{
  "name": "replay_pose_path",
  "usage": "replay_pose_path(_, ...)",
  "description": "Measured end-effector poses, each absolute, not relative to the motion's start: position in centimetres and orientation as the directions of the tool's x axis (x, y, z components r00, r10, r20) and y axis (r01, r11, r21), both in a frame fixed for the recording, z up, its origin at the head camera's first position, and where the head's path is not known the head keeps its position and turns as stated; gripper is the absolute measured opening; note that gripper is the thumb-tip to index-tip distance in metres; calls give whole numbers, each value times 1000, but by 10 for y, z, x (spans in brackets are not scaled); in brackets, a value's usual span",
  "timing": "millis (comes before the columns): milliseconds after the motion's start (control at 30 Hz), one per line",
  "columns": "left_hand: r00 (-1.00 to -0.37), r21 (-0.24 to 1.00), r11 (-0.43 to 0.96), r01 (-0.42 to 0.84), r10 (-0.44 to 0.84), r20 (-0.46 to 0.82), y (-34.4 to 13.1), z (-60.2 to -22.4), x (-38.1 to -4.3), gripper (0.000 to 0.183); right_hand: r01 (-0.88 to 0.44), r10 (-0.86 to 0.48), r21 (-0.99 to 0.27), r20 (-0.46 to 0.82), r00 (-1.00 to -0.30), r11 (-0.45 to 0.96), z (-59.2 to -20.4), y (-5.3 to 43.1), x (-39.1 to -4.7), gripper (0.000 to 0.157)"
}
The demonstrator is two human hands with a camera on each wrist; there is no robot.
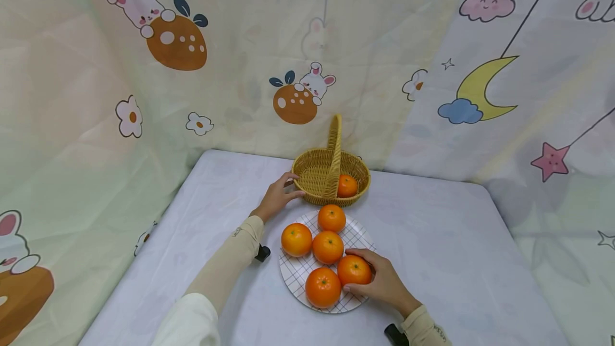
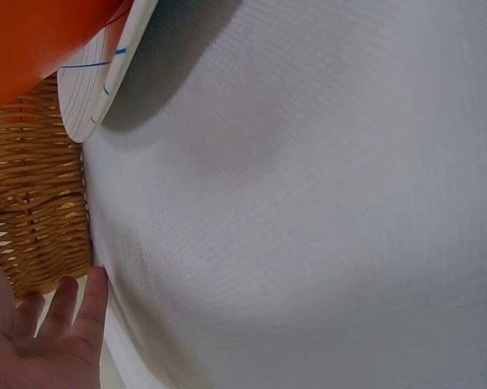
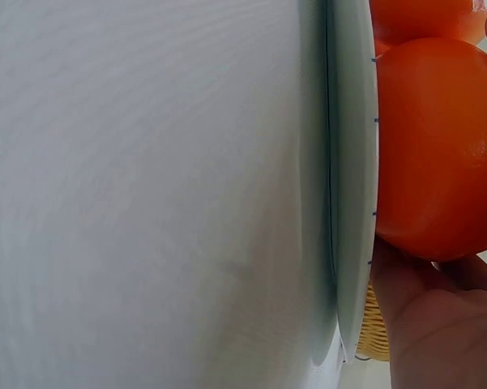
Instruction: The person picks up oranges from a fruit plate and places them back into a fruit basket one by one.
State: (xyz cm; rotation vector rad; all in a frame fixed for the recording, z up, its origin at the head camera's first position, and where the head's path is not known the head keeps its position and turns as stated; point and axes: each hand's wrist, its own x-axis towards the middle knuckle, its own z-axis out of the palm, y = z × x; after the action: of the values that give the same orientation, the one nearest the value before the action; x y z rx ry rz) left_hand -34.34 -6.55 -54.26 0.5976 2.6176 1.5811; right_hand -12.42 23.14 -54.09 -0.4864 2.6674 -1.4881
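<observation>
My right hand [image 1: 386, 282] holds an orange [image 1: 354, 269] at the right side of a round checked plate [image 1: 356, 235], thumb and fingers on either side of the fruit. In the right wrist view this orange [image 3: 437, 146] sits close against the plate's rim. Several other oranges lie on the plate. Behind it stands a woven basket [image 1: 312, 172] with a tall handle and one orange [image 1: 347, 186] in its right half. At the basket's left rim is my left hand [image 1: 277, 194]; the left wrist view shows its extended fingers [image 2: 89, 316] beside the wicker wall.
A white cloth covers the table [image 1: 432, 239]. Printed fabric [image 1: 240, 95] with rabbits and flowers hangs right behind the basket and along the sides. A black wrist camera [image 1: 262, 253] sits by the left forearm, another [image 1: 396, 334] by the right.
</observation>
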Motion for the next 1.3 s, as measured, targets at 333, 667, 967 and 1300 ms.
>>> replay_pose_path(333,-930,857,416,303,327,170,-65,-546,-344,54,-219,-285,-841,81,-955,495,-529,226,-121,67)
replay_pose_path(667,-928,856,413,312,327,180,-64,-546,-343,54,-260,-285,-830,129,-950,493,-540,234,-124,67)
replay_pose_path(967,-929,854,418,310,323,179,-65,-543,-342,55,-256,-222,-823,163,-961,507,-521,246,-137,67)
replay_pose_path(1300,-928,855,415,310,328,177,-65,-542,-341,56,-315,-143,-772,284,-948,552,-488,260,-180,64)
